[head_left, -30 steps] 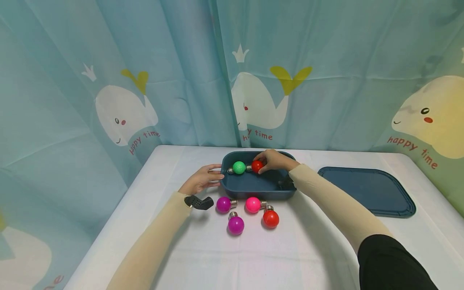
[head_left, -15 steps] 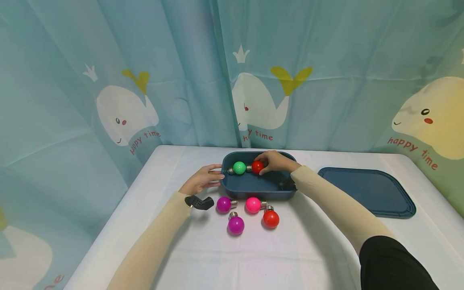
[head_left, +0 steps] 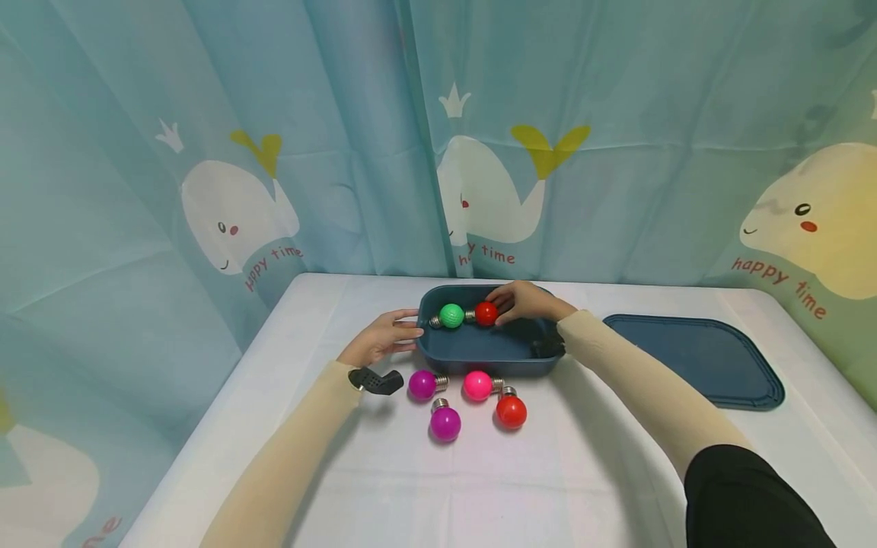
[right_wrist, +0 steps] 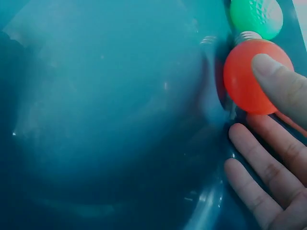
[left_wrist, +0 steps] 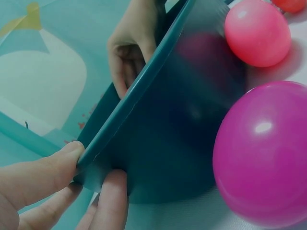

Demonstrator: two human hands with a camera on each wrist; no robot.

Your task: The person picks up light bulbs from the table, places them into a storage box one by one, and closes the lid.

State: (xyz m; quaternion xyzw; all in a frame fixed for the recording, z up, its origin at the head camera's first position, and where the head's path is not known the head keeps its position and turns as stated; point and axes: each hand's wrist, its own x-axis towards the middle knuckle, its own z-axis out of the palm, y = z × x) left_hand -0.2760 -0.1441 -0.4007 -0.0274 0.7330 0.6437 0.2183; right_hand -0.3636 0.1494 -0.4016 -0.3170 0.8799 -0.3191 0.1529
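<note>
Inside the dark blue box, a green bulb with a dimpled surface and a red bulb lie in a row along the back wall. Just right of the red bulb is my right hand, its fingers loosened. In the right wrist view its thumb overlaps the red bulb, while the other fingers spread below. My left hand touches the box's left end with fairly straight fingers. In the left wrist view, its thumb lies at the rim and fingertips meet the outer wall.
Before the box, on the white-covered table, lie two purple bulbs, a pink bulb and another red bulb. A flat dark blue lid lies to the right. Behind hangs a whale-print curtain.
My right hand has loosened around the red bulb and shifted slightly right, leaving more of it showing. The bulb stays beside the green one. My left hand has not moved.
</note>
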